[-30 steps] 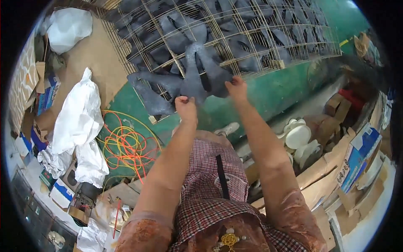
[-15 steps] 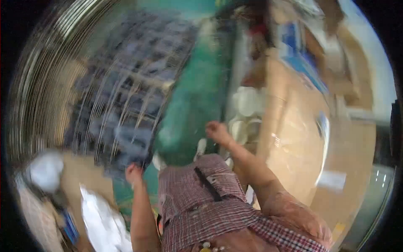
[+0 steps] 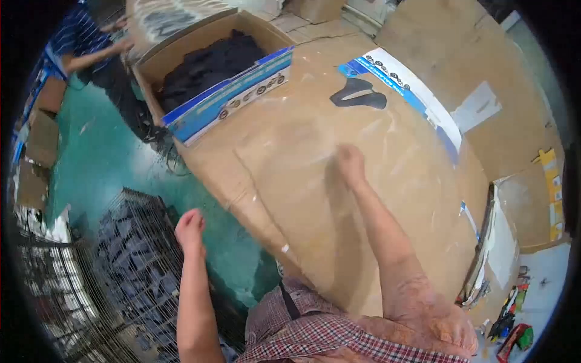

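Above the brown cardboard-covered table [image 3: 302,199], my right hand [image 3: 351,163] hovers with its fingers curled in, somewhat blurred. Nothing shows in it. A dark grey flat piece with a slot-like cutout [image 3: 378,100] lies on the cardboard beyond that hand. My left hand [image 3: 191,228] hangs off the table's left edge, its fingers folded and nothing visible between them. It is nearest to a wire cage [image 3: 136,260] heaped with dark grey pieces. At the table's far left stands an open carton [image 3: 233,91] holding a pile of dark pieces.
Another person [image 3: 91,51] in a striped top stands at the far left, beside the carton. Green floor [image 3: 97,145] runs along the table's left side. Cardboard panels [image 3: 436,36] rise at the back right. Tools [image 3: 511,314] lie at the lower right.
My view has swung to the right, from the cage and green floor to the cardboard-covered table. My right hand is now above the table; my left hand stays beside the cage.
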Action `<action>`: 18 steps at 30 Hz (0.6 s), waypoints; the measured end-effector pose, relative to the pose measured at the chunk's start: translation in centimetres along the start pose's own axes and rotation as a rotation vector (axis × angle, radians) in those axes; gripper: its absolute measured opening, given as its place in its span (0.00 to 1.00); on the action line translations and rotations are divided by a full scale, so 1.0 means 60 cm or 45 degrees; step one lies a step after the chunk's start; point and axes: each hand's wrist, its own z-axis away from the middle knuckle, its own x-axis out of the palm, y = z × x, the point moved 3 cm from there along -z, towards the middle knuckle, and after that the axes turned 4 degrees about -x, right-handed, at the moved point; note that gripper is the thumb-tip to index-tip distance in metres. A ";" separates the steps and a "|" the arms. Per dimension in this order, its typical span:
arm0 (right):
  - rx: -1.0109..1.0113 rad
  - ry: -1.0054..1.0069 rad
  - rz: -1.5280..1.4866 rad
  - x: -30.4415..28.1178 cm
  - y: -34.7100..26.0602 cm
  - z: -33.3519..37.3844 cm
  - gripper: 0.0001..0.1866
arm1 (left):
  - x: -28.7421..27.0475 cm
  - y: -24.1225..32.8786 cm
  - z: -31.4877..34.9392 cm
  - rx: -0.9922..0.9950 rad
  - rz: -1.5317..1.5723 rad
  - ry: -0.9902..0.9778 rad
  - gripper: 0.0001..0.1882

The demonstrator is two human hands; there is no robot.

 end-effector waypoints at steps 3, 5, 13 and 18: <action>-0.101 0.073 0.085 -0.011 0.054 -0.155 0.07 | 0.254 0.064 -0.058 0.037 -0.247 -0.407 0.06; -0.371 0.072 0.222 0.008 0.080 -0.234 0.07 | 0.409 0.089 -0.068 0.190 -0.392 -0.492 0.07; -0.451 -0.451 0.804 0.097 0.126 -0.357 0.07 | 0.720 0.095 -0.109 -0.118 -0.321 -0.793 0.06; -0.533 -0.389 0.755 0.090 0.161 -0.375 0.06 | 0.823 0.084 -0.113 -0.473 -0.091 -0.797 0.06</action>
